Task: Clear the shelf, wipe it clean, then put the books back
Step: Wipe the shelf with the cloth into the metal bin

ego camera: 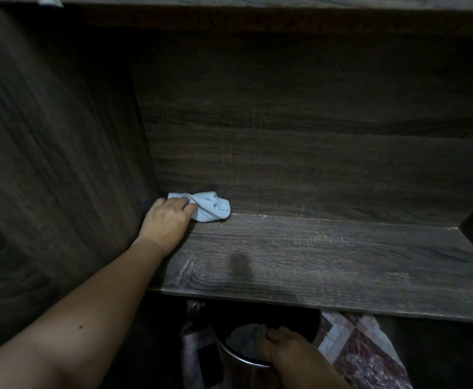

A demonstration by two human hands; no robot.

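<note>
The dark wooden shelf (314, 262) holds no books. A crumpled pale blue cloth (210, 207) lies in its back left corner, against the back panel. My left hand (168, 217) presses on the left part of the cloth with fingers curled over it, beside the left side panel. Below the shelf board, my right hand (288, 352) rests on the rim of a round metal container (238, 357); its fingers curl over the edge near something grey inside. No books are in view.
The left side panel (61, 164) and back panel (314, 136) close in the shelf; an upper board (257, 21) runs overhead. A patterned fabric (358, 349) lies under the shelf to the right of the container. White dust specks line the shelf's back edge.
</note>
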